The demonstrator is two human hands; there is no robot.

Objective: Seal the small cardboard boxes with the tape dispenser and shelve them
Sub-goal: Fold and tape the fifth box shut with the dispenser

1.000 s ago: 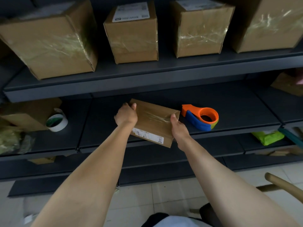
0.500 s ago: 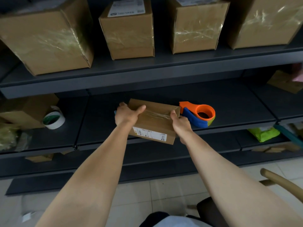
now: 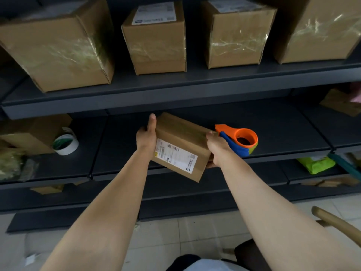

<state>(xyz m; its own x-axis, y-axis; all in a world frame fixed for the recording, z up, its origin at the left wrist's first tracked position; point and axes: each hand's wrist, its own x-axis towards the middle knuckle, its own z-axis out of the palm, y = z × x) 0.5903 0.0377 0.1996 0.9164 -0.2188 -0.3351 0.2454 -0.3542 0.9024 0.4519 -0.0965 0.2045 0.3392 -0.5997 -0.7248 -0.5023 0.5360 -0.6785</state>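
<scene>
Head view: left hand [image 3: 145, 138] and right hand [image 3: 216, 151] are gripping the small cardboard box [image 3: 179, 141].
Its long axis is running between them, over the front edge of the shelf [image 3: 283, 132].

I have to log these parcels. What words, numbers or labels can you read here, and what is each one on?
No text here can be read.
Shipping label on the small cardboard box: barcodes and print, too blurred to read.
Top label on the middle upper-shelf box: print too blurred.
Edge label on the box to its right: too blurred, cut off by the frame.
Tape dispenser: no writing visible.
</scene>
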